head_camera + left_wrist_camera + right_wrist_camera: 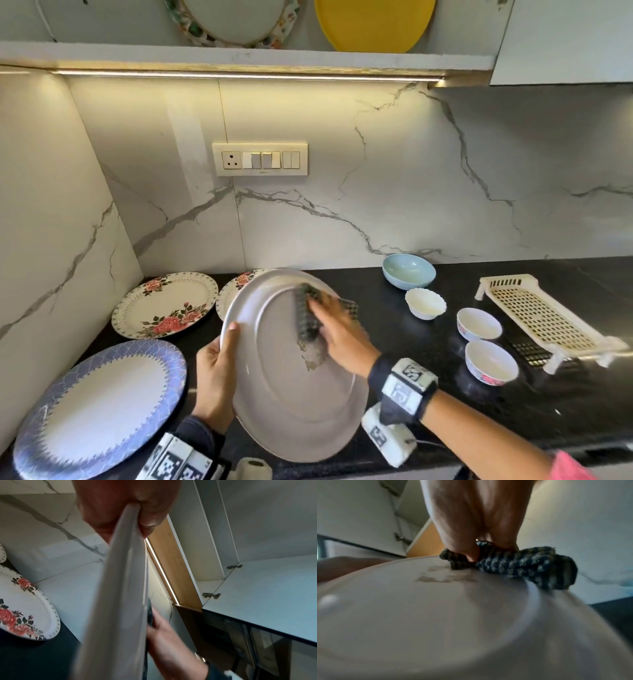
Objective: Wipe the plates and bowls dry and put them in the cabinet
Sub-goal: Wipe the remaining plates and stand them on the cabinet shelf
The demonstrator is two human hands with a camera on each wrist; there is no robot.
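A large plain grey plate is held tilted above the black counter. My left hand grips its left rim, thumb on the face; the left wrist view shows the plate edge-on, pinched at the rim. My right hand holds a dark checked cloth and presses it on the plate's upper right face. In the right wrist view the fingers pinch the cloth against the plate, with wet smears beside it.
On the counter lie two rose-patterned plates and a blue-rimmed plate at left. A light blue bowl, three small white bowls and a cream drying rack stand at right. A floral and a yellow plate stand on the shelf above.
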